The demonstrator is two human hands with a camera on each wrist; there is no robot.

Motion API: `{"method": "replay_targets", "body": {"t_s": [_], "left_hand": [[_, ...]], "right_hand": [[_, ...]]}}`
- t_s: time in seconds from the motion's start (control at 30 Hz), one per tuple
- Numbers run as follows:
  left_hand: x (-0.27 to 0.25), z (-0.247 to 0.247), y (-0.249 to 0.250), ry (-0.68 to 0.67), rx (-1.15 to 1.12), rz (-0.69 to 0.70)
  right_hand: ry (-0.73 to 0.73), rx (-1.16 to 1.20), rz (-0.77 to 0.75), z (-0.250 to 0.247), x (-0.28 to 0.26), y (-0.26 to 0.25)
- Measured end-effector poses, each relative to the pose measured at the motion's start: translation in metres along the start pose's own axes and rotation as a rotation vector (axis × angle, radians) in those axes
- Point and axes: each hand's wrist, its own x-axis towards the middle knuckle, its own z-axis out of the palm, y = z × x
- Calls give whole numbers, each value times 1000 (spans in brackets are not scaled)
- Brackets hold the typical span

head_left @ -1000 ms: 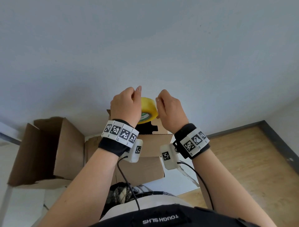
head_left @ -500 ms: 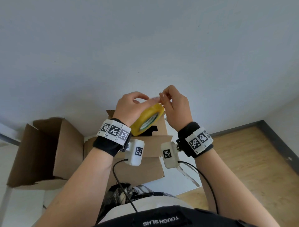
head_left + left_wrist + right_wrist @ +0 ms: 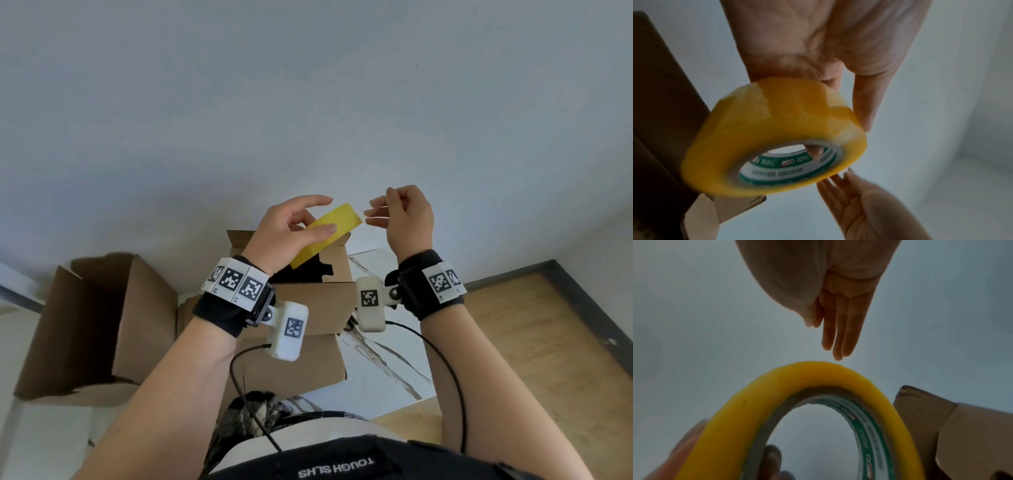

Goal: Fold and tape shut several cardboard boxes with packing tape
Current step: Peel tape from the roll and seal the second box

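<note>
tape roll point(image 3: 325, 236) held up above the open box point(image 3: 308, 308), no strip on any flap | left hand point(image 3: 284, 233) grips roll, finger through core | right hand point(image 3: 404, 216) just beside it, fingers loose, apparently empty | second box point(image 3: 102, 325) at left also open | taping looks unstarted

Right hand point(image 3: 838, 293) at top, fingers point(image 3: 846, 331) straight and together, thumb tip meeting the forefinger, tips just above yellow packing tape roll point(image 3: 812, 374). Green printed core point(image 3: 865, 418) inside. Left hand's fingers point(image 3: 772, 457) blurred at lower left, one through the hole. Brown cardboard box flap point(image 3: 937, 421) at right.
</note>
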Motion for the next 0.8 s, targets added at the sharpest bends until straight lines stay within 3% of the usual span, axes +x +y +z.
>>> {"method": "replay_targets", "body": {"t_s": [0.23,0.37,0.5,0.6,0.7,0.8], "left_hand": [[5,13,-1,-5,-91,-130],[13,17,8,17,20,-114],[13,14,21,72,-62,-68],[9,3,21,100,-127,-15],[2,-7,15,-1,-96,-6],[1,0,4,-87,-8,-94]], "right_hand": [[-125,151,-47,12,-14,-35],[-173,172,-98,13,-20,-51],[-101,270,-52,8,-15,-50],[57,441,97,-6,-5,-36],[165,555,209,-22,3,-25],[91,531,165,-21,7,-32]]}}
